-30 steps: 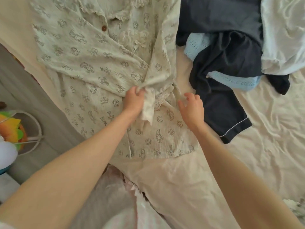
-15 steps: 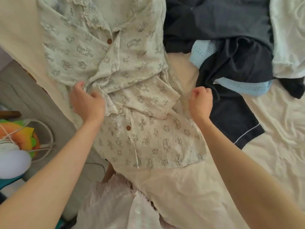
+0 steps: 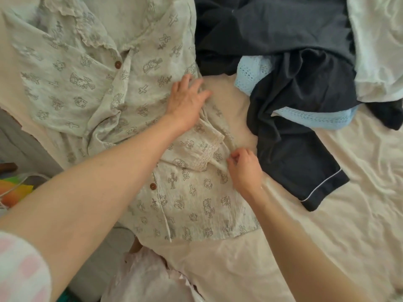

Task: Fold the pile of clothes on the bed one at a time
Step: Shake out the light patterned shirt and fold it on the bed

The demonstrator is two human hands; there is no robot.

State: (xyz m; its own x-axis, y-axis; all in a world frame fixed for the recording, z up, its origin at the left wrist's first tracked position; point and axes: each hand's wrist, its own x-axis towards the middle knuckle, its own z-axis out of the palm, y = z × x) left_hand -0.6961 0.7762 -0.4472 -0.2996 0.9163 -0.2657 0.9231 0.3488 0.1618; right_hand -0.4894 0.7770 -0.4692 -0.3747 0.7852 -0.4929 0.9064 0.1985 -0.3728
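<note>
Smoothing: sleeve, folded in since a second ago, is being pressed flat by open left hand.
Right hand: shirt edge is being pinched.

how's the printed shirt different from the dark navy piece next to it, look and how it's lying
The printed shirt is pale cream with small grey motifs and brown buttons; the navy garment is plain dark with thin white piping at one hem. The shirt is spread fairly flat, pressed by the left hand and pinched at its edge by the right hand; the navy garment lies crumpled and untouched, tangled with a light blue piece. Both rest on the bed sheet.
</note>
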